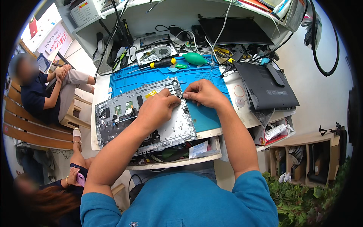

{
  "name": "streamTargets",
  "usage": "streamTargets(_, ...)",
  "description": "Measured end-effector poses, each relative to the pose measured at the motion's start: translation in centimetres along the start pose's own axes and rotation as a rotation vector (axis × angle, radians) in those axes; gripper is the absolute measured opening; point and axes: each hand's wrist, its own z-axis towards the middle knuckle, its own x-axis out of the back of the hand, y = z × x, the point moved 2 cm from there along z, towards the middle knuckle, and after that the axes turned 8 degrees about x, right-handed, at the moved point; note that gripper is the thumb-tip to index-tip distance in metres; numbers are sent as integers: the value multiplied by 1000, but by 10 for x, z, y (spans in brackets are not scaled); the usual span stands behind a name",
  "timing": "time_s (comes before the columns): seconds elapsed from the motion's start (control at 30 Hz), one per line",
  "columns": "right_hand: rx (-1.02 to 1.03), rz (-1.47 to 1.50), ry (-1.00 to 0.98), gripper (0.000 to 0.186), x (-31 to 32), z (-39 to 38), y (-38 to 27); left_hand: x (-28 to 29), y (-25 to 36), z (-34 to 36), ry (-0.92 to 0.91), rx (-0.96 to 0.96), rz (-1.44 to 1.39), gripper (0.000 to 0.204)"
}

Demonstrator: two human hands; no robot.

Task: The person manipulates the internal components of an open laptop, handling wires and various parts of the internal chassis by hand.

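A stripped laptop chassis (172,130) lies tilted across a blue work mat (204,117), its silver inner side facing up. Yellow tape (150,94) sticks to its upper part. My left hand (159,108) rests over the chassis, fingers curled and pinched near its right edge. Just across that edge, my right hand (206,94) has thumb and fingertips pressed together close to a small dark part at the chassis's corner. Whatever lies between the fingertips of either hand is too small to make out.
Behind the chassis lie a yellow-black screwdriver (162,63), a green air blower bulb (194,58) and an opened device (155,55). A dark laptop (270,92) sits at right. An open drawer (204,156) juts out below. Two people (38,90) sit at left.
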Motion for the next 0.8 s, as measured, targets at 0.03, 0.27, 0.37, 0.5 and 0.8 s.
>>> streamTargets(0.03,2,3,0,19,0,0,1,-1,1,0,0,-9,6,16)
streamTargets(0.27,16,-8,-3,20,1,0,2,2,-4,6,-73,-22,-26,19)
streamTargets(0.37,28,-5,6,20,1,0,2,2,-8,6,-80,-54,-50,19)
streamTargets(0.5,26,15,5,20,1,-1,3,-1,-6,6,-51,-35,-26,18)
streamTargets(0.8,30,12,13,20,0,0,6,0,2,-3,70,-63,98,19)
